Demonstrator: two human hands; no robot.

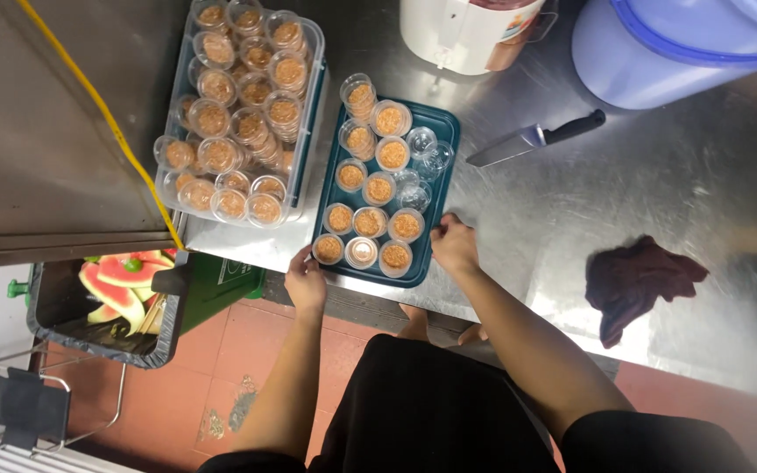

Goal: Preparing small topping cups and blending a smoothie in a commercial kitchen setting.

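Observation:
A dark teal tray (442, 123) lies on the steel counter (571, 201), holding several small clear cups filled with orange-brown powder (379, 188) and a few empty clear cups (422, 140). My left hand (306, 280) grips the tray's near left corner. My right hand (454, 243) holds the tray's near right edge. Left of the tray stands a clear plastic bin (308, 131) piled with several more filled, lidded cups (247, 123).
A black-handled knife (536, 136) lies right of the tray. A dark red cloth (637, 282) sits on the counter at right. A lavender bucket (659, 52) and a white container (466, 31) stand at the back. Below left, a bin (98, 337) holds watermelon rinds (120, 280).

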